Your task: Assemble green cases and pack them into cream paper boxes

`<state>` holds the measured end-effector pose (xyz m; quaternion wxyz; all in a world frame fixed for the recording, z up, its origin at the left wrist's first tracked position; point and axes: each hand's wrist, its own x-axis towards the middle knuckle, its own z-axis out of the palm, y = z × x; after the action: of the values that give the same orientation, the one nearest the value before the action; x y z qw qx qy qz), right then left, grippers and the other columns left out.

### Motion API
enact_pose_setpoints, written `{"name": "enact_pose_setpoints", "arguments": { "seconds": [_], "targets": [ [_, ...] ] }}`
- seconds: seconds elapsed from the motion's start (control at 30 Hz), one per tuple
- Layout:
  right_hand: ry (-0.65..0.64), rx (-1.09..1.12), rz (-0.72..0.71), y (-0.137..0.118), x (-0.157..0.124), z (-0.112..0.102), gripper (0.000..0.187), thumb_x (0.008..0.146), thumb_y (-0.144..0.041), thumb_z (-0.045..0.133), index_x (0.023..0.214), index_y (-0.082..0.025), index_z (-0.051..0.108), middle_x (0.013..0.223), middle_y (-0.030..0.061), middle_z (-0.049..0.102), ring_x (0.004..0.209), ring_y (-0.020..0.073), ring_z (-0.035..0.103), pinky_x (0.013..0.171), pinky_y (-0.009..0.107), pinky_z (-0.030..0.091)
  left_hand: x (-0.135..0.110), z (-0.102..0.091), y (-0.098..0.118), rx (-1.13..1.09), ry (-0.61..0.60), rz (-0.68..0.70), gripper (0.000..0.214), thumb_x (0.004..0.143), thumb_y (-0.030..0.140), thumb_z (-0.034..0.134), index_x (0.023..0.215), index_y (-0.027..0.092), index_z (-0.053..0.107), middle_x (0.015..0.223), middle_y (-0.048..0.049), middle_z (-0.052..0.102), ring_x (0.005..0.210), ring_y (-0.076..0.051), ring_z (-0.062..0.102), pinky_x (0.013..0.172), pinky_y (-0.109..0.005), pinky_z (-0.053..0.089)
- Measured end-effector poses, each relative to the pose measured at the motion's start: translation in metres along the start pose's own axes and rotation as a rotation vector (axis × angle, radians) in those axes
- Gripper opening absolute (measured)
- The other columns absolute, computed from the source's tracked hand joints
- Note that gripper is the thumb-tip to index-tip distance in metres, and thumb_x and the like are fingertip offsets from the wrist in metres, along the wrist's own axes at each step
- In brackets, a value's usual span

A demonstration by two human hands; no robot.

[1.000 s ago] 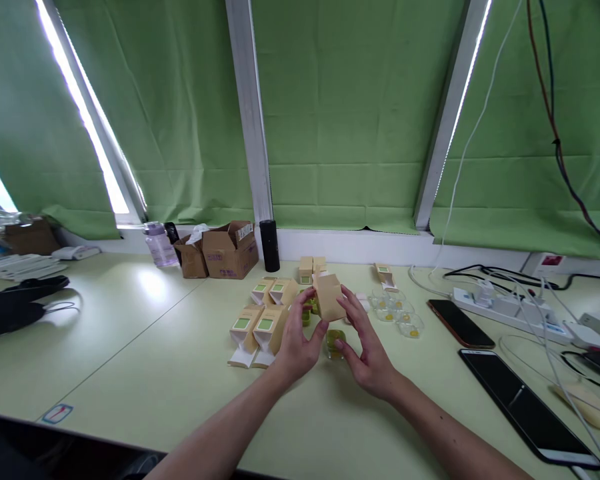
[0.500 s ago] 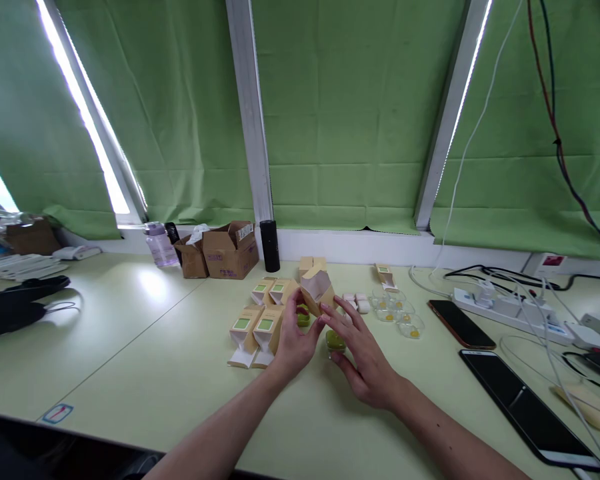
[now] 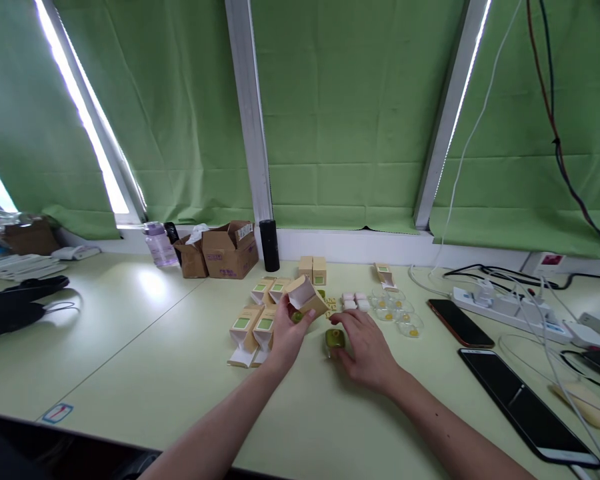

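My left hand (image 3: pixel 289 337) is closed around a small cardboard box (image 3: pixel 310 297), tilted to the right with its white inside showing. A bit of green shows by the fingers, partly hidden. My right hand (image 3: pixel 367 347) has its thumb and fingers apart around a small green-topped container (image 3: pixel 335 338) with a clear lower part, standing on the table. Whether the fingertips touch it I cannot tell. Left of my left hand, several similar boxes with green labels (image 3: pixel 254 327) lie with their flaps open. Small yellowish-green pieces (image 3: pixel 331 305) lie beyond my right fingertips.
Pale pink-white blocks (image 3: pixel 355 301) and clear round cups with yellow centres (image 3: pixel 396 308) are to the right. Two closed boxes (image 3: pixel 313 269) stand behind. Phones (image 3: pixel 461 324) and a power strip (image 3: pixel 510 313) lie at right; brown cartons (image 3: pixel 230 252) and a black cylinder (image 3: pixel 269 245) stand at the back.
The box in my left hand has moved left and tipped over to the right. My right fingers have left the box and come down around the green-topped container.
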<state>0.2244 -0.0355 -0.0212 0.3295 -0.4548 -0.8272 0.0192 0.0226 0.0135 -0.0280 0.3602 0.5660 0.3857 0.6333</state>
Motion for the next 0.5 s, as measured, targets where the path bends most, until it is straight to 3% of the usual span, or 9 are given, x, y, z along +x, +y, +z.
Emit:
{"name": "enact_pose_setpoints", "arguments": {
  "seconds": [0.1,0.27,0.5],
  "targets": [
    [-0.068,-0.07,0.082,-0.001,0.003,-0.004,0.044,0.079,-0.017,0.071,0.123,-0.02,0.063,0.119,0.0115,0.073,0.116,0.031,0.062,0.101,0.045,0.049,0.003,-0.001,-0.005,0.118,0.025,-0.034,0.052,0.078,0.034,0.085,0.12,0.018,0.06,0.115,-0.0112,0.074,0.104,-0.028,0.072,0.092,-0.042,0.058],
    [-0.091,-0.225,0.199,0.007,0.008,-0.012,0.028,0.083,-0.02,0.071,0.111,-0.021,0.069,0.114,0.0111,0.074,0.116,0.0306,0.063,0.099,0.042,0.045,0.003,-0.001,-0.007,0.287,-0.065,-0.065,0.048,0.069,0.018,0.083,0.114,0.02,0.067,0.11,-0.0091,0.076,0.102,-0.03,0.072,0.091,-0.045,0.057],
    [-0.101,-0.317,0.261,0.018,0.011,-0.02,0.031,0.083,-0.022,0.072,0.114,-0.023,0.073,0.112,0.011,0.073,0.111,0.0296,0.065,0.095,0.039,0.043,-0.004,-0.003,-0.014,0.454,-0.114,0.106,0.053,0.059,0.012,0.088,0.108,0.024,0.076,0.101,-0.0079,0.077,0.096,-0.033,0.069,0.087,-0.047,0.056]
  ]
}}
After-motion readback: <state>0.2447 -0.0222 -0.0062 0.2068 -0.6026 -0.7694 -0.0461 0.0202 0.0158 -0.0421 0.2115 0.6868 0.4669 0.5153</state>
